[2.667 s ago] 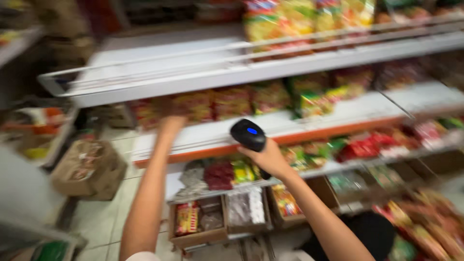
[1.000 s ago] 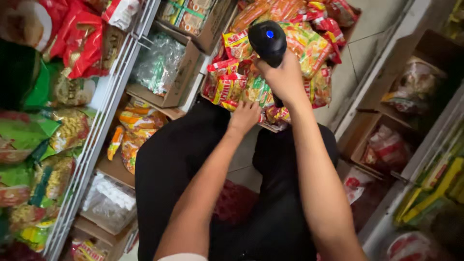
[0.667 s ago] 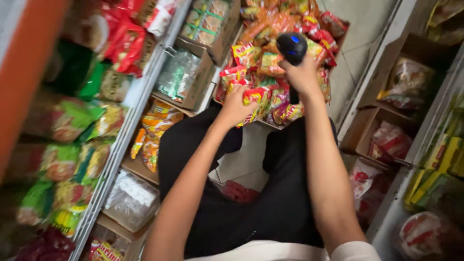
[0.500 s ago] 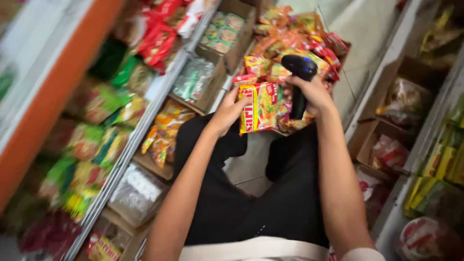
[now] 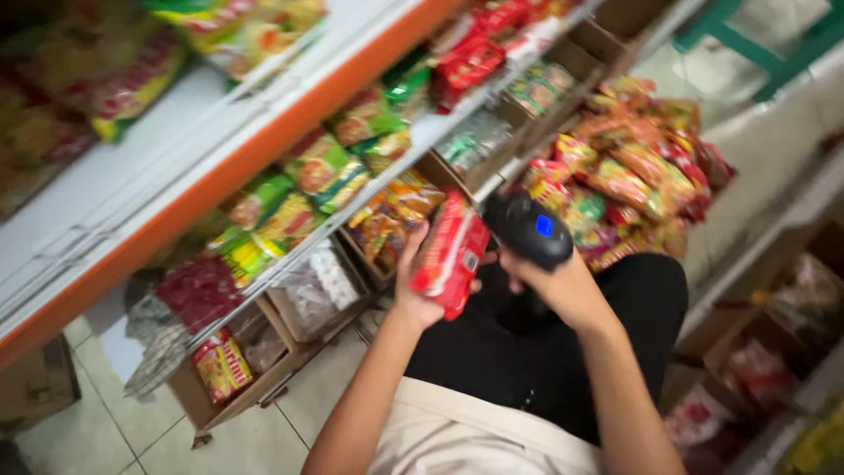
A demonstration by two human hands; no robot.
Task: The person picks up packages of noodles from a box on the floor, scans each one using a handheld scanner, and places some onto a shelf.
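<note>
My left hand (image 5: 420, 290) grips a red noodle packet (image 5: 450, 253), held upright in front of me. My right hand (image 5: 563, 286) holds a black handheld scanner (image 5: 526, 229) with a small blue light on top, its head right beside the packet. Both hands are over my lap in black trousers (image 5: 536, 352). A heap of red, yellow and orange snack packets (image 5: 629, 180) lies on the floor just beyond the hands.
To the left runs a white shelf with an orange edge (image 5: 220, 176), stocked with green, yellow and red packets. Cardboard boxes (image 5: 255, 369) of goods stand on the tiled floor under it. More boxes (image 5: 774, 352) and shelves line the right side.
My left hand has lifted a packet out of the floor heap and turned it toward the scanner. The view has swung from the heap up to the shelf at left.
</note>
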